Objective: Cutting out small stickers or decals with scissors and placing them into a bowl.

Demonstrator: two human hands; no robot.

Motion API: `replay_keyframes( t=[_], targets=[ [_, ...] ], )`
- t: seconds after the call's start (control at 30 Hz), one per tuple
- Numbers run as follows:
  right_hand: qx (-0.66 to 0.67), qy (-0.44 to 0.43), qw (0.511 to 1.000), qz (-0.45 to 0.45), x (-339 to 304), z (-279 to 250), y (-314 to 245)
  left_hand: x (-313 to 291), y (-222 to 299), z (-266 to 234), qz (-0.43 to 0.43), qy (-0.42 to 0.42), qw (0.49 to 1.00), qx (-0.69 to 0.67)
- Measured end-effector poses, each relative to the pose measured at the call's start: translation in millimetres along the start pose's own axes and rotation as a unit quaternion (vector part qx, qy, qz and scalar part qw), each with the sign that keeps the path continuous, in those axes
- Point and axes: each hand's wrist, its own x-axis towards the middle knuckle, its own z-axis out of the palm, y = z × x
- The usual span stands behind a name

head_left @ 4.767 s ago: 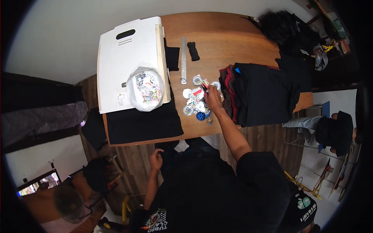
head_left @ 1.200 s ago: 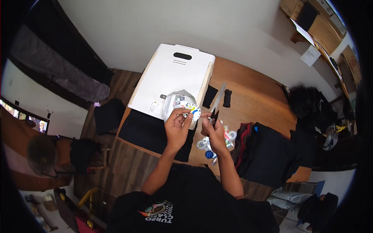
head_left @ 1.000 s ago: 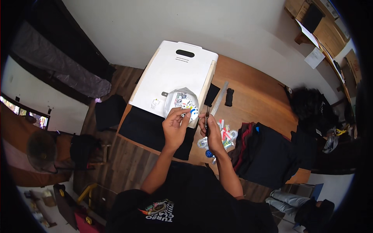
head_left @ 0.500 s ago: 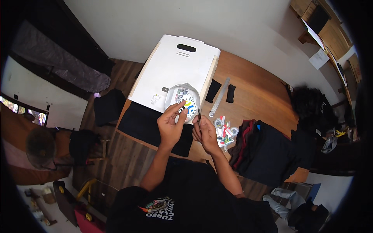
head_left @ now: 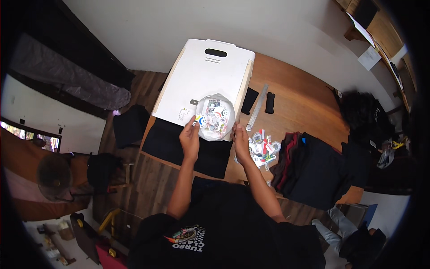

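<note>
A round, whitish container (head_left: 228,102) with a crinkled rim rests at the lower right of a white panel, filled with colourful printed labels (head_left: 216,117). At its left rim, my left hand (head_left: 190,141) is closed, pinching a white label with blue and yellow marks (head_left: 200,120). My right hand (head_left: 241,141) is closed at the container's right rim. Whatever sits between its fingers is too small to make out. The white panel (head_left: 197,76) has a dark oval handle slot at its far end and covers part of the wooden table.
Black cloth (head_left: 188,150) lies below the panel. Right of it are a metal ruler (head_left: 257,107), a small black bundle (head_left: 269,103), and a pile of tape rolls and labels (head_left: 263,150). Folded dark garments (head_left: 313,170) are stacked at the table's right. A person (head_left: 358,242) is at the lower right.
My hands have moved apart to opposite sides of the container. The left has carried the blue-and-yellow label left. The dark pointed tool in my right hand no longer shows.
</note>
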Motion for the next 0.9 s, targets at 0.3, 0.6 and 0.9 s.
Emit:
replay_keyframes(
  t=[0.3, 0.6, 0.9],
  targets=[
    [-0.042, -0.009, 0.997, -0.065, -23.8, -23.2, 9.2, -24.1, -7.2, -9.1, 0.174, -0.009, 0.97, 0.171],
    [-0.037, -0.222, 0.967, -0.116, -66.2, 7.6, -79.3, -44.7, 96.0, 30.1, 0.159, -0.089, 0.982, -0.041],
    [0.017, -0.264, 0.957, -0.122, -78.7, 16.1, -97.2, -51.0, 110.6, 34.4, 0.177, -0.112, 0.978, -0.013]
  ],
)
